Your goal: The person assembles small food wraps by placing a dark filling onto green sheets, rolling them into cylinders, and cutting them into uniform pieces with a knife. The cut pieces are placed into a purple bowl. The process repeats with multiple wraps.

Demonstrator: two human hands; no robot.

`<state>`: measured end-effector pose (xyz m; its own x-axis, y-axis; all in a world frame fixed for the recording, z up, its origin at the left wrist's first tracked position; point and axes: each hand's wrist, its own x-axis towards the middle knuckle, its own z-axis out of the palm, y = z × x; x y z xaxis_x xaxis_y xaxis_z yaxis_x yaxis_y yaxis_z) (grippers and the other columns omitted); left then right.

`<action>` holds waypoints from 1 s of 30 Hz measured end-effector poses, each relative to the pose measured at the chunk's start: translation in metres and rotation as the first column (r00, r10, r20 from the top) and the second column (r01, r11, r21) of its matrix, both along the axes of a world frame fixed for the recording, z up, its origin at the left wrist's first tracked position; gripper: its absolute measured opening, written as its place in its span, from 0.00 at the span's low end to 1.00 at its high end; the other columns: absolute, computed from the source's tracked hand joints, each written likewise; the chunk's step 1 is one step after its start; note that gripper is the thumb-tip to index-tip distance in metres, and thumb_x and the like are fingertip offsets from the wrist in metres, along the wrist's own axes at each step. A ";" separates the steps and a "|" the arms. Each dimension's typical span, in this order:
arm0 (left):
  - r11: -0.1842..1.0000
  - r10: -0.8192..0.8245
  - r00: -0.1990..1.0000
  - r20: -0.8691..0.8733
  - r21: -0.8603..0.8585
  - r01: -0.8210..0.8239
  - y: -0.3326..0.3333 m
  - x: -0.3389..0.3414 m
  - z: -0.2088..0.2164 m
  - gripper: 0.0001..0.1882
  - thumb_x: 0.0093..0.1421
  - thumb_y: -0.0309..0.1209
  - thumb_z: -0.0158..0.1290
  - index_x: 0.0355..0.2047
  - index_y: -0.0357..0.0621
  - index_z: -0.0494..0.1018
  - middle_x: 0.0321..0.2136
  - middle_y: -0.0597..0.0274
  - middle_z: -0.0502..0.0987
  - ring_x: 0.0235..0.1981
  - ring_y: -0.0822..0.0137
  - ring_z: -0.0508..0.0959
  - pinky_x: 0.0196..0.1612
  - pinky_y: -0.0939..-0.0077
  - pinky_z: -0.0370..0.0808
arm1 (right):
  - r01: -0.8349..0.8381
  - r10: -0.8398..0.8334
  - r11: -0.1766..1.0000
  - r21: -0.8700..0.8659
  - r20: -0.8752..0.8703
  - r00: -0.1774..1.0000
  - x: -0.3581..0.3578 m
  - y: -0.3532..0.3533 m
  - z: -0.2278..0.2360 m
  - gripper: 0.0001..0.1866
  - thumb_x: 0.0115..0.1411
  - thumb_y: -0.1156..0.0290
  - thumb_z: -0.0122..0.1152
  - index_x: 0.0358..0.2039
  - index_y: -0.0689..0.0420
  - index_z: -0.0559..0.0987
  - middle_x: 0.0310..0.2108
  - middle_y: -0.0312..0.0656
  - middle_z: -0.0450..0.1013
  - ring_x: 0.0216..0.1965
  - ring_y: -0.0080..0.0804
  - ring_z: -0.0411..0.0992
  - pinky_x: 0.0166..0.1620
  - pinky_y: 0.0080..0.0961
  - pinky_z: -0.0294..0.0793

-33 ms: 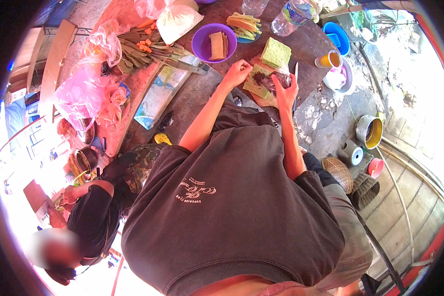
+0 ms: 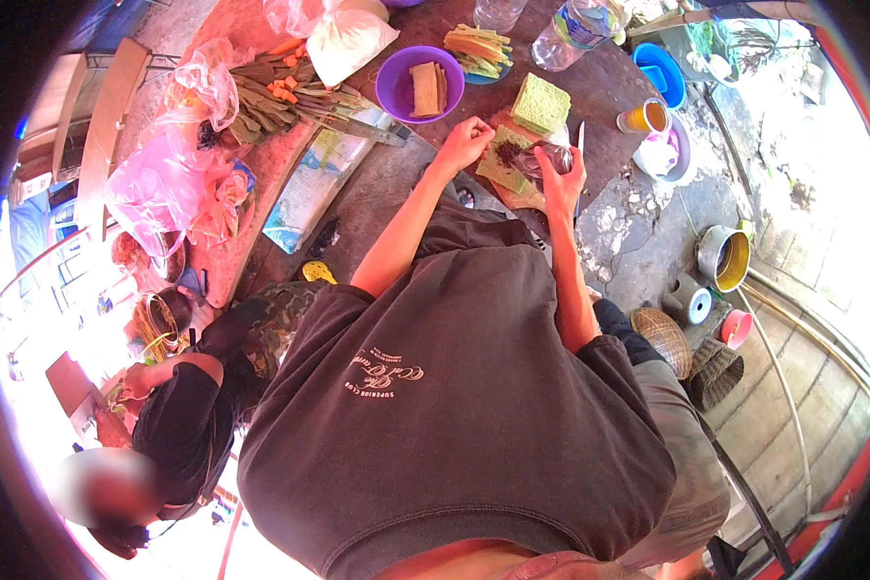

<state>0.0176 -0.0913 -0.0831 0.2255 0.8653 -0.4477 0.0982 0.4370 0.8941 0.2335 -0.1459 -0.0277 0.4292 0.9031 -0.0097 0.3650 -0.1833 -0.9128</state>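
Observation:
A green slice of bread point(image 2: 494, 174) lies on a board point(image 2: 528, 201) in front of me, with dark sprinkles point(image 2: 508, 153) heaped on part of it. My right hand point(image 2: 563, 180) is closed on a clear plastic bag point(image 2: 554, 153) of dark sprinkles, low over the slice's right side. Left of the slice is my left hand point(image 2: 465, 145), its fingers curled together in a pinch; whatever may be between them is too small to make out. Just beyond stands a stack of green bread slices point(image 2: 540, 104). A knife point(image 2: 581, 134) lies right of the bread, partly hidden by my right hand.
A purple bowl point(image 2: 389, 89) holds brown slices; beside it are cut strips of bread point(image 2: 478, 48). Farther right stand a large plastic bottle point(image 2: 572, 37), a glass of orange liquid point(image 2: 644, 118) and a blue tub point(image 2: 659, 73). Another person point(image 2: 188, 416) works at lower left.

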 end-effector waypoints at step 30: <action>0.882 -0.032 0.999 -0.004 0.469 0.030 0.012 0.024 0.124 0.16 0.67 0.40 0.67 0.36 0.39 0.77 0.27 0.64 0.81 0.29 0.76 0.78 0.35 0.73 0.76 | -0.027 -0.022 0.999 -0.025 -0.993 0.116 -0.028 0.043 0.032 0.19 0.75 0.54 0.61 0.54 0.56 0.80 0.49 0.42 0.82 0.50 0.35 0.81 0.56 0.38 0.80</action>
<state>0.0419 -0.0795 0.0406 0.2564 0.9665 0.0099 0.1013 -0.0370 0.9942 0.2052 -0.1027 0.0046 0.0161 0.8928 -0.4502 -0.8589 -0.2182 -0.4634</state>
